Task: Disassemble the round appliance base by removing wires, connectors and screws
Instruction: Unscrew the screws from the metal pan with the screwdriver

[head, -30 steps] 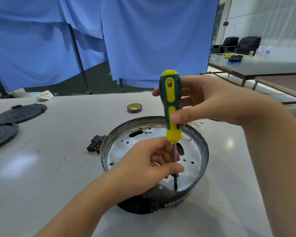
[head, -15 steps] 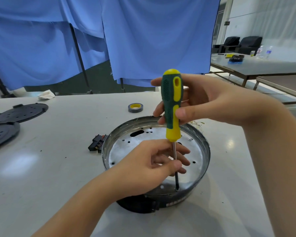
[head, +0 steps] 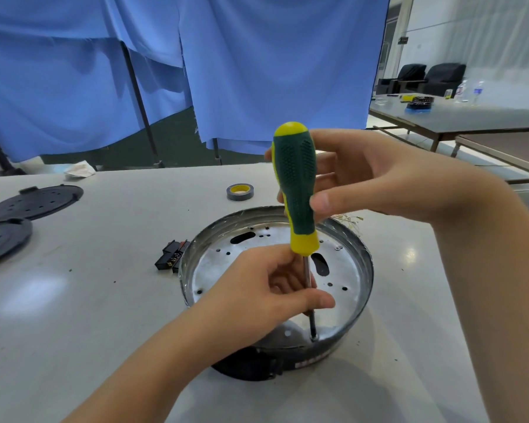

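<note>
The round metal appliance base (head: 361, 261) lies open side up on the white table, its silver floor dotted with holes. A green and yellow screwdriver (head: 297, 190) stands almost upright in it, tip on a screw (head: 313, 337) near the front rim. My right hand (head: 376, 178) grips the handle, thumb across its front. My left hand (head: 263, 291) pinches the steel shaft between thumb and fingers. Thin wires with gold terminals (head: 350, 219) lie behind the base's far right rim.
A black connector block (head: 170, 257) lies left of the base. A roll of grey tape (head: 239, 191) sits behind it. Two black round covers (head: 31, 203) lie at the table's left edge. Blue curtains hang behind the table; dark tables stand at right.
The screwdriver handle has turned in my right hand, the yellow stripe rotating away so the green grip faces me. My left hand stays on the shaft.
</note>
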Available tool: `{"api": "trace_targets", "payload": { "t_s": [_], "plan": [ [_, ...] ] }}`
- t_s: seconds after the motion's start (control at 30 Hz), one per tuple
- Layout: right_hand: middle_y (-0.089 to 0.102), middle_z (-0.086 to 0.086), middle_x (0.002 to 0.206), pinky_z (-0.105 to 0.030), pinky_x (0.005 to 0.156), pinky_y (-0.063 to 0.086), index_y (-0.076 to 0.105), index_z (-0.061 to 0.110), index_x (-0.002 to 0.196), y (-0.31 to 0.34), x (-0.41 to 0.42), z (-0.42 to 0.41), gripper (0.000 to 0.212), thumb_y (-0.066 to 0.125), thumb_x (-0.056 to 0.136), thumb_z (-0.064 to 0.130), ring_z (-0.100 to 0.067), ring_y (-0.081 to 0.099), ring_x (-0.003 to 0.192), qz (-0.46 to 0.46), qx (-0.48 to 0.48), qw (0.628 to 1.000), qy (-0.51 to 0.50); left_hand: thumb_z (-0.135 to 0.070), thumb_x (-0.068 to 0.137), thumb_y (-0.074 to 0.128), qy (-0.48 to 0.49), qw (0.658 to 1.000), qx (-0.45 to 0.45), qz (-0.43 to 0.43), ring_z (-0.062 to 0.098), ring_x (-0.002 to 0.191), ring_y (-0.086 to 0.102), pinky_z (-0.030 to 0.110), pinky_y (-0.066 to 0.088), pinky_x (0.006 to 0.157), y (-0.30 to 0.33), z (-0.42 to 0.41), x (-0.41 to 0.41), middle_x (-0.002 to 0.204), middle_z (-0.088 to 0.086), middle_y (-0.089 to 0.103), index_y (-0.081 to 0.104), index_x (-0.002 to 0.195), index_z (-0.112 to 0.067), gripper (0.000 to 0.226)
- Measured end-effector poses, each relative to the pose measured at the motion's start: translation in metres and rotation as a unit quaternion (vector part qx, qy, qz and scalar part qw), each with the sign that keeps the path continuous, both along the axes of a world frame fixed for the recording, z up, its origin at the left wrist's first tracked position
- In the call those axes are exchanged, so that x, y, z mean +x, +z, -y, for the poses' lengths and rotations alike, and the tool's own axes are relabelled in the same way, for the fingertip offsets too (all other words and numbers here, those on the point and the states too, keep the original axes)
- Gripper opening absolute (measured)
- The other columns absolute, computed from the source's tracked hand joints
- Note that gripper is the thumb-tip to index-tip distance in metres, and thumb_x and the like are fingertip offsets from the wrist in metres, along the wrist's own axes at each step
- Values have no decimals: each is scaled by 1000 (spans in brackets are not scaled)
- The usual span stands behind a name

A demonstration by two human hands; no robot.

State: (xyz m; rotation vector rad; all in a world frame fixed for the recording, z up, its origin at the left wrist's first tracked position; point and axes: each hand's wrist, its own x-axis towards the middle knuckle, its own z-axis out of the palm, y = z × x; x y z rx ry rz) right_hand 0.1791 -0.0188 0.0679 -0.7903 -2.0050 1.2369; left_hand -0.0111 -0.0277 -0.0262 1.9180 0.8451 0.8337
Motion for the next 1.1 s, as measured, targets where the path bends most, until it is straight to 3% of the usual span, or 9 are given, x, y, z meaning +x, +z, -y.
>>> {"api": "trace_targets", "payload": {
  "t_s": [0.2, 0.33, 0.43, 0.53, 0.67, 0.77, 0.87, 1.0, 1.1],
  "plan": [
    [68, 19, 80, -19, 68, 53, 56, 24, 122, -1, -16, -2, 63, 82, 64, 20, -9, 69, 76, 41, 44, 996, -66, -29, 77, 77, 0, 1000, 16, -22, 17, 70, 69, 38, 56, 72, 0, 2, 1, 75, 3, 70, 67, 81, -20, 14],
    [72, 4, 89, -30, 76, 57, 50, 20, 131, -2, -13, -2, 67, 77, 71, 9, -23, 72, 89, -2, 24, 997, -66, -6, 92, 56, -71, 995, -62, 16, 16, 90, 72, 25, 56, 83, 4, 3, -3, 95, 6, 74, 65, 109, -11, 20],
    [71, -11, 104, -35, 82, 56, 37, 19, 141, -2, -4, 0, 69, 63, 80, 2, -32, 68, 102, -15, -1, 999, -28, 4, 93, 52, -89, 992, -87, 20, 20, 88, 73, 25, 56, 80, 5, 2, -4, 92, 9, 75, 65, 104, -9, 21],
    [71, -8, 110, -30, 82, 55, 36, 23, 142, -2, -3, -1, 72, 66, 78, 10, -26, 67, 106, 14, -7, 1000, -25, 0, 89, 61, -70, 995, -63, 16, 20, 81, 73, 27, 58, 73, 4, 0, -3, 84, 9, 75, 67, 90, -12, 14],
    [73, 8, 94, -22, 71, 56, 53, 27, 125, -1, -6, -3, 66, 80, 65, 21, -15, 72, 90, 50, 7, 996, -70, -5, 80, 74, -28, 999, -26, 21, 18, 69, 73, 27, 58, 64, 4, 1, 1, 72, 6, 74, 66, 78, -12, 10],
    [71, -10, 101, -27, 73, 57, 59, 26, 119, 0, -8, -5, 63, 83, 60, 28, -24, 71, 84, 88, 22, 992, -89, -13, 71, 81, 13, 1000, 11, 14, 16, 60, 71, 30, 58, 63, 5, 1, 1, 65, 8, 70, 62, 72, -4, 21],
    [70, -11, 104, -25, 72, 56, 60, 24, 119, -1, -9, -4, 61, 83, 63, 28, -21, 71, 83, 77, 18, 994, -80, -16, 71, 82, 15, 1000, 16, 6, 18, 60, 70, 36, 58, 65, 4, 2, 0, 66, 9, 70, 61, 73, -6, 23],
    [72, 12, 91, -19, 70, 54, 60, 23, 118, -2, -10, -4, 60, 81, 62, 25, -15, 71, 86, 70, 38, 993, -86, -24, 71, 82, 22, 999, 34, -4, 23, 63, 68, 41, 57, 66, 2, 2, 1, 68, 8, 68, 63, 72, -15, 21],
    [74, -1, 96, -23, 73, 56, 52, 20, 128, -2, -7, -2, 62, 76, 71, 10, -24, 72, 91, 33, 19, 998, -47, -25, 78, 76, -9, 1000, 8, -8, 15, 71, 68, 33, 58, 73, 2, 2, 0, 77, 4, 71, 69, 84, -20, 10]
  ]
}}
